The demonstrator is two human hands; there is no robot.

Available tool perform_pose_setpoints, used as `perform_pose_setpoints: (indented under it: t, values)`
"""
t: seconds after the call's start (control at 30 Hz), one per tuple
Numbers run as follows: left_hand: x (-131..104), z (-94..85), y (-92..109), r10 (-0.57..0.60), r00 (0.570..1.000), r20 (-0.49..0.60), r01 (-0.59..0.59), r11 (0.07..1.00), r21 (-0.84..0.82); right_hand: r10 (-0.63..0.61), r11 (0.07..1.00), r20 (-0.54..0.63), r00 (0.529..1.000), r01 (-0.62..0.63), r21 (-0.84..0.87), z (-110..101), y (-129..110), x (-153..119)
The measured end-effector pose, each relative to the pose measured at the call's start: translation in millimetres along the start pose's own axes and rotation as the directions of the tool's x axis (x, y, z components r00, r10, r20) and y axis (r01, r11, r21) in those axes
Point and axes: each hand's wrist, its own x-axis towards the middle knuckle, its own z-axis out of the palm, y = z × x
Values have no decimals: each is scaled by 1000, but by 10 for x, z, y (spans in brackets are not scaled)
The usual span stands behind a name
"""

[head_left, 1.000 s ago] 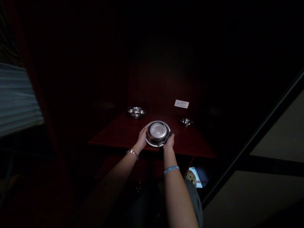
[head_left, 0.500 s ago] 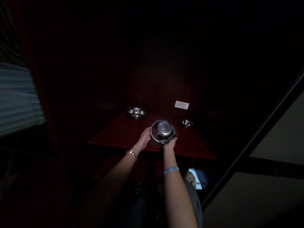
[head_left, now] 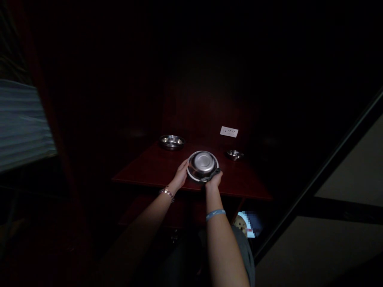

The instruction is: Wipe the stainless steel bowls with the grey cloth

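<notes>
A shiny metal bowl (head_left: pixel 203 161), its rounded underside facing me, is held above the front part of a dark red shelf (head_left: pixel 143 169). My left hand (head_left: pixel 181 174) grips its rim on the left side. At the lower right, my right hand (head_left: pixel 214 180) holds the rim together with a dark grey cloth (head_left: pixel 211 175), which lies along the bowl's near edge.
A wide metal bowl (head_left: pixel 172 142) sits at the shelf's back left. A smaller metal bowl (head_left: pixel 235 155) is at the right, below a white wall socket (head_left: pixel 229 132). Dark panels flank the shelf on both sides.
The held bowl has shifted slightly left and turned a little, with both hands still on it. The two bowls on the shelf have not moved.
</notes>
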Motion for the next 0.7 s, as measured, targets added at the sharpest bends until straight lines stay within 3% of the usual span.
perform_pose_setpoints:
  t: [0.1,0.2,0.37,0.7]
  values:
    - [2,19,13,28,999,-32,-30,999,-45,104,993,-172,980,-92,78,20,-19,-17]
    - [-3,26,30,4,999,-49,-7,998,-60,135,990,-212,968,-123,69,36,-42,-31]
    - [-15,30,46,-42,998,-51,38,996,-80,121,993,-229,966,-117,32,39,-56,-26]
    - [-6,47,50,-128,987,-98,118,988,-104,80,996,-149,986,-83,-14,16,-2,-3]
